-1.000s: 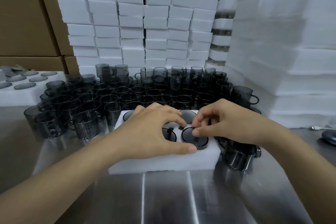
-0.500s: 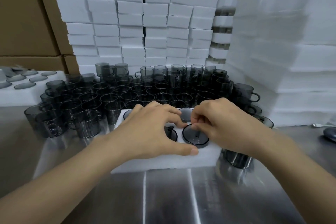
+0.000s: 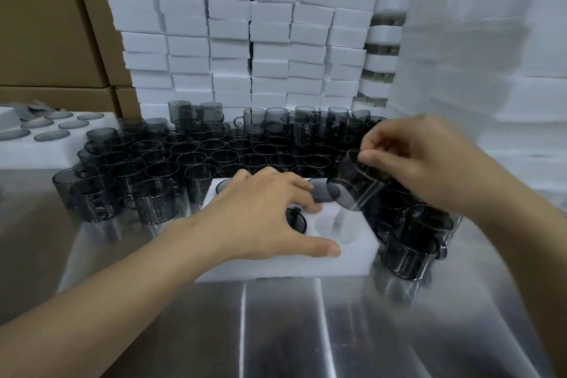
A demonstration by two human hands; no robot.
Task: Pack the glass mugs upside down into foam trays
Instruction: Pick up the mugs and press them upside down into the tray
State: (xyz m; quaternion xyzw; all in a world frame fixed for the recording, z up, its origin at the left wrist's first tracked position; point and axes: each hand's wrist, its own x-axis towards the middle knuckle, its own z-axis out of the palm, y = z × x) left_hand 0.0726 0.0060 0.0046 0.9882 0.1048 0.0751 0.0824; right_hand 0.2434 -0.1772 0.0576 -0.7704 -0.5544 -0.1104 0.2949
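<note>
Mug, one, tilted in right hand pinch grip over one foam tray; left hand spread, unclenched, on tray

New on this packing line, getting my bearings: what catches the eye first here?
A crowd of smoky glass mugs fills the back of the steel table, before a wall of stacked white foam trays. Nearer, the left hand rests on a foam tray while the right hand holds one mug tilted above it.
</note>
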